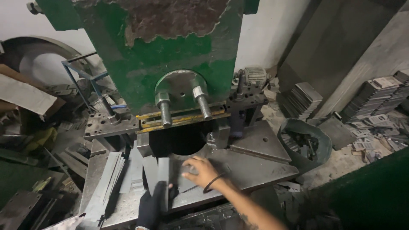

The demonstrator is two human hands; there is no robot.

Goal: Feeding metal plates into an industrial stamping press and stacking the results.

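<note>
Metal strip (163,181): lay flat on the press table (255,170), long axis running from the person toward the green press (170,55).
Left hand (151,206): gloved, closed on the strip's near end.
Right hand (203,171): bare, fingers spread, pressed flat on a plate (185,181) just beside the strip.

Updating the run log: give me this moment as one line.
left hand: black glove, on grey metal strip | right hand: bare, flat on small grey metal plate | both on steel press table | green press behind
</note>
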